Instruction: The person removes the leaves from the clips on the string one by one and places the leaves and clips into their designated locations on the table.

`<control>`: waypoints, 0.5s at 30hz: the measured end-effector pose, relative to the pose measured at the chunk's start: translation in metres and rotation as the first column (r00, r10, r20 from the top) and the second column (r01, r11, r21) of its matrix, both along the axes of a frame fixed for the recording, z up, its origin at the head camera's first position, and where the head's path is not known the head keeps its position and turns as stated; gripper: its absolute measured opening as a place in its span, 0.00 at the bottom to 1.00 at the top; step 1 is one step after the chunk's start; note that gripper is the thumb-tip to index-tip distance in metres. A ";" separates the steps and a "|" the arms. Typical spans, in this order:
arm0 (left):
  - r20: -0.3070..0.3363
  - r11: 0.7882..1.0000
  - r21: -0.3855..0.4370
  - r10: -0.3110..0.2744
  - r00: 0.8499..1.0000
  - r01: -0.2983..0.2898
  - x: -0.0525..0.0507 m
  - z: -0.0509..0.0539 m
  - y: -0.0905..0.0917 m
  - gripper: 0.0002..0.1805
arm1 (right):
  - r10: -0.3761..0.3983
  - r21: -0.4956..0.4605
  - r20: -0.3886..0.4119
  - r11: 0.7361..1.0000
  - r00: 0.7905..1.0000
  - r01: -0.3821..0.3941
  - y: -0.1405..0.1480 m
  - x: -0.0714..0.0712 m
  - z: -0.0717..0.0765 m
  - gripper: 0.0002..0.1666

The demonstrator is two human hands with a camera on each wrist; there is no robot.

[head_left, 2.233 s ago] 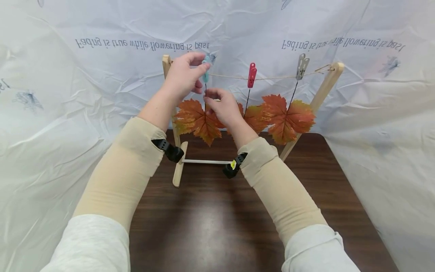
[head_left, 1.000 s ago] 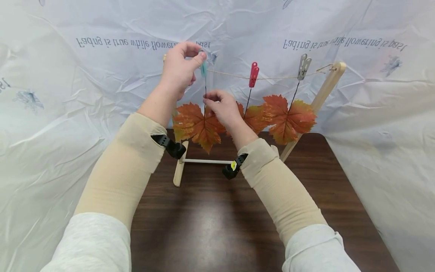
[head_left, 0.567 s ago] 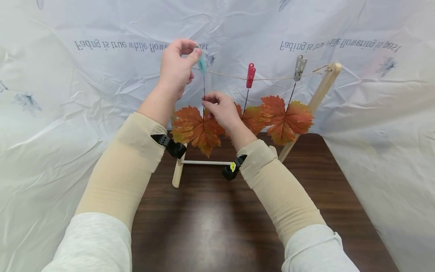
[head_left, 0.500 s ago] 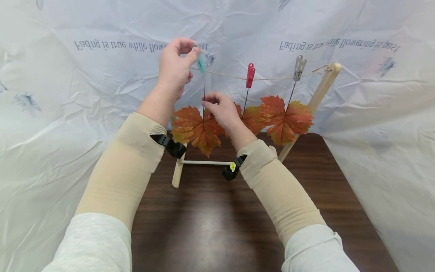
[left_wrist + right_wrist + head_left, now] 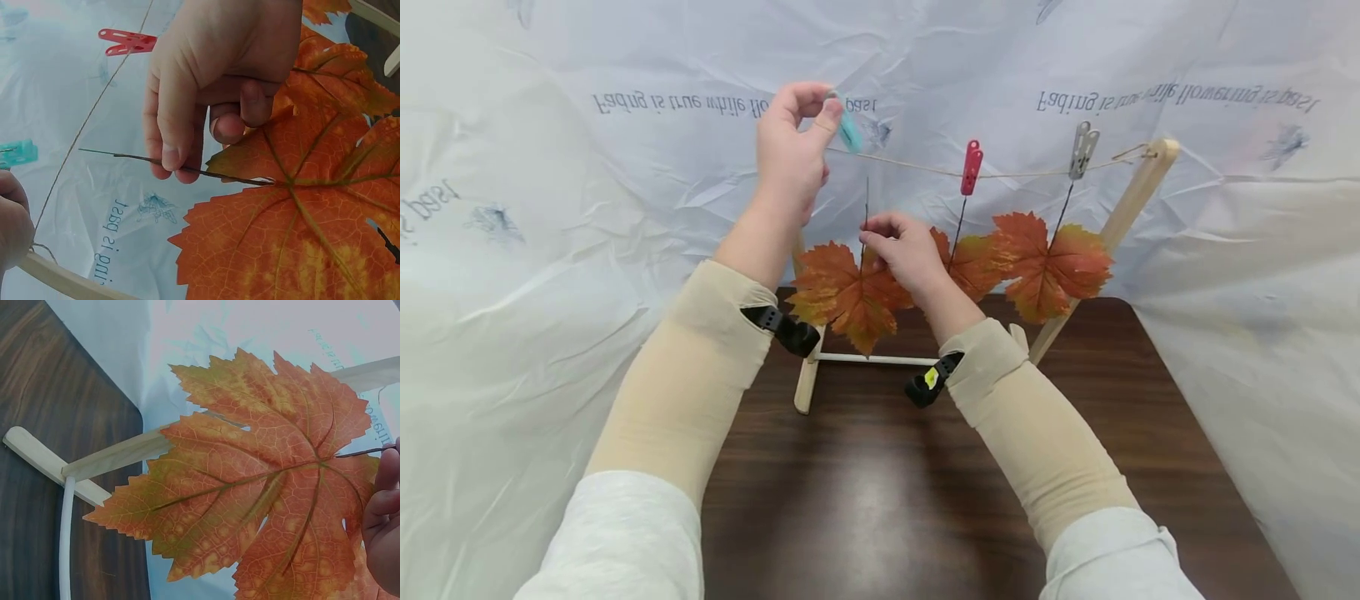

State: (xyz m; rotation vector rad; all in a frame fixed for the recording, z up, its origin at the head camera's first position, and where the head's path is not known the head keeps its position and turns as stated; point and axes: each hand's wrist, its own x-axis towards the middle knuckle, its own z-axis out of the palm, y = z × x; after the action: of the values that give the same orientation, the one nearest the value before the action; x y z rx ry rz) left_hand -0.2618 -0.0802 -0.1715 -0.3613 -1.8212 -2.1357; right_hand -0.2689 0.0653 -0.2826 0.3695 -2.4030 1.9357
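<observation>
A white printed sheet (image 5: 700, 50) is hung behind a dark wooden table (image 5: 1000, 500), on which a wooden stand (image 5: 1138, 192) is set. Three orange leaves are lined up across the stand: the middle leaf (image 5: 976, 268) and the right leaf (image 5: 1048, 271) are hung by their stems, while the left leaf (image 5: 850, 296) is held below the right hand (image 5: 913, 250), its stem (image 5: 867, 204) pinched upright between thumb and fingertips. By the left hand (image 5: 793, 146), raised higher, a teal peg (image 5: 850, 133) is gripped between thumb and fingers, apart from that stem. A red peg (image 5: 972, 167) and a grey peg (image 5: 1082, 152) are clipped on the thin string (image 5: 910, 165), above the middle and right leaves.
</observation>
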 end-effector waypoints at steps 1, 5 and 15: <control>-0.010 1.000 0.012 -0.005 1.000 0.005 0.001 -0.001 0.000 0.08 | 0.007 0.001 0.000 1.000 1.000 -0.007 0.000 0.001 0.000 0.12; -0.036 0.998 0.054 -0.024 0.999 0.026 0.002 -0.006 -0.002 0.08 | 0.031 0.025 0.015 0.999 0.999 -0.031 0.000 0.005 -0.002 0.11; -0.066 0.995 0.081 -0.062 0.996 0.067 -0.003 -0.021 -0.003 0.11 | 0.058 -0.025 -0.006 0.998 0.998 -0.058 0.009 0.023 0.000 0.10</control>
State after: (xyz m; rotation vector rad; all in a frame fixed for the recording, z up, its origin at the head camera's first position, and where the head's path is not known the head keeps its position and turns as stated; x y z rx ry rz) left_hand -0.2648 -0.0831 -0.1928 -0.4679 -1.7028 -2.2087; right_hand -0.2460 0.0743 -0.2828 0.4479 -2.3889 1.9832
